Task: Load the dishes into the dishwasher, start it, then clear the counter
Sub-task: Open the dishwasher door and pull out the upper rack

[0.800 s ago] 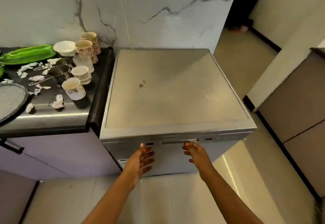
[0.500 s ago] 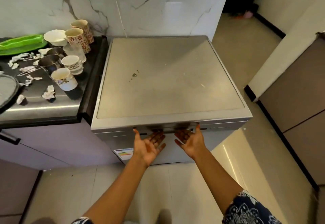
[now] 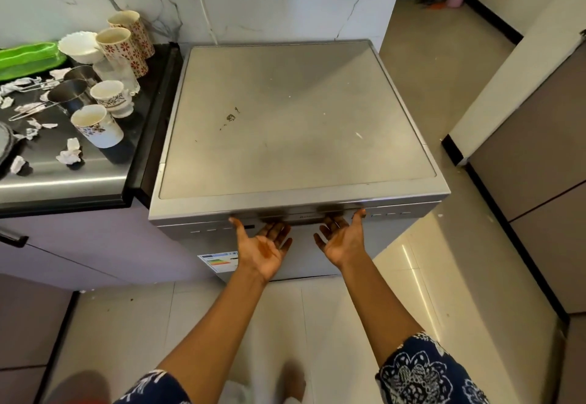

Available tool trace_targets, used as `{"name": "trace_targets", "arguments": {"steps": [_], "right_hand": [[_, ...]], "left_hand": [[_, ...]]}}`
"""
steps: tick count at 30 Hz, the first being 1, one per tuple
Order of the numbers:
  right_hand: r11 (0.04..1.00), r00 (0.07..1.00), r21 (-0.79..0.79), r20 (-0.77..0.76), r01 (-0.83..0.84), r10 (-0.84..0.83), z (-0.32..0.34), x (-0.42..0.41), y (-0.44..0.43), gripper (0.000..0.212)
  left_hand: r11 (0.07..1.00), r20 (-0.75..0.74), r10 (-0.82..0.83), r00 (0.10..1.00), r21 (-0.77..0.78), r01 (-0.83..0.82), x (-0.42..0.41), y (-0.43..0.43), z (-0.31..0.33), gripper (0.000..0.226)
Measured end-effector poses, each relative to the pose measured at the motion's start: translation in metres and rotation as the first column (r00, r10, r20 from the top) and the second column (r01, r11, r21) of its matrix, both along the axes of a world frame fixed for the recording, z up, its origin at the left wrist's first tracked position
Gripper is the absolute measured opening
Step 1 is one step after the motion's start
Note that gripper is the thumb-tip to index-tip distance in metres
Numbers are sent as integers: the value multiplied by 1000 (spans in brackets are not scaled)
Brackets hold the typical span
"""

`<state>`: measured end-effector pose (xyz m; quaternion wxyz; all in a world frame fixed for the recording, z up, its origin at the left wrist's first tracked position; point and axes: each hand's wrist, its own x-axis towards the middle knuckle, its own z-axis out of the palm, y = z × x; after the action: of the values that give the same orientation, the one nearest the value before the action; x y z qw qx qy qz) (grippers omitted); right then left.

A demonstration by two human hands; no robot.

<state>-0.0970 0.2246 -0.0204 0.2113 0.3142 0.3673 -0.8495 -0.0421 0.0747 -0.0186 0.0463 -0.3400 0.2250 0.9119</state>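
Observation:
A silver dishwasher [image 3: 295, 124] stands with its door closed beside the dark counter [image 3: 63, 175]. My left hand [image 3: 261, 248] and my right hand [image 3: 342, 238] are palm up at the door's top edge. Their fingertips are hooked into the handle recess [image 3: 304, 216] and hidden there. On the counter stand a white patterned cup [image 3: 96, 126], a second one [image 3: 111, 97], two tall red-flowered cups [image 3: 122, 51], a white bowl [image 3: 79, 47] and steel cups [image 3: 68, 94].
A green tray [image 3: 28, 58] lies at the counter's back left, and crumpled paper scraps [image 3: 69, 154] are scattered near the dishes. A dark round plate [image 3: 4, 146] shows at the left edge. Tiled floor [image 3: 317, 324] lies before the dishwasher, cabinets [image 3: 539, 181] to the right.
Both hands turned from palms facing the door to palms up and rose to the handle recess, where the fingers slid in. The view shifted closer and lower.

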Motion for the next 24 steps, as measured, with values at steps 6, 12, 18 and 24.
{"name": "trace_targets", "arguments": {"steps": [6,12,18,24], "right_hand": [[997,999,52,6,-51,50,-8,-6,4,76],[999,1000,-42,10,-5,6,-12,-13,4,82],[976,995,-196,48,97,-89,2,-15,-8,83],[997,997,-70,62,-35,39,-13,29,9,77]], "left_hand": [[999,75,-29,997,-33,31,-6,-4,-6,98],[970,8,116,993,214,-115,-14,-3,-3,98],[961,17,176,984,215,-176,-23,6,2,98],[990,114,25,993,133,-40,19,19,-2,91]]}}
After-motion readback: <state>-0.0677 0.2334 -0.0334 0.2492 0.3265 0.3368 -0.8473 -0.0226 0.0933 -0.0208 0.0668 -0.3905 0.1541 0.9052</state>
